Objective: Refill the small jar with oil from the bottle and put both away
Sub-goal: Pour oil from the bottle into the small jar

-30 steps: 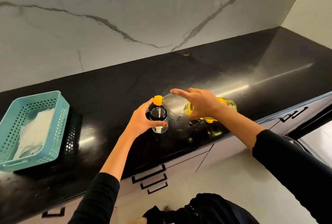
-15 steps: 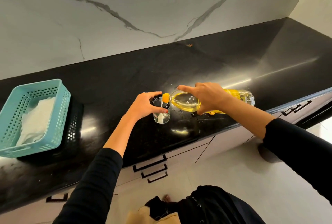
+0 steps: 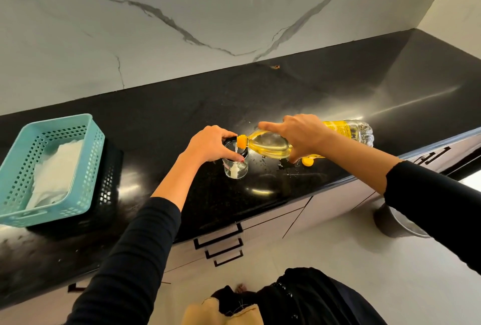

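Observation:
A small clear glass jar (image 3: 236,168) with a black rim stands on the black counter (image 3: 325,95) near its front edge. My left hand (image 3: 210,145) grips the jar around its top. My right hand (image 3: 299,134) holds a clear plastic oil bottle (image 3: 268,144) tipped almost level, its yellow-collared mouth over the jar's opening. A thin pale stream of oil falls into the jar, where a little oil lies at the bottom. A yellow cap (image 3: 308,161) lies on the counter under my right hand.
A teal perforated basket (image 3: 88,168) holding a white cloth (image 3: 56,171) sits on a black basket at the counter's left. Drawers with black handles (image 3: 221,244) lie below the counter edge. A marble wall backs the counter. A steel bin (image 3: 398,223) stands on the floor at right.
The bottle has tipped further and come down onto the jar's mouth, and oil now streams into the jar. My left hand stays on the jar.

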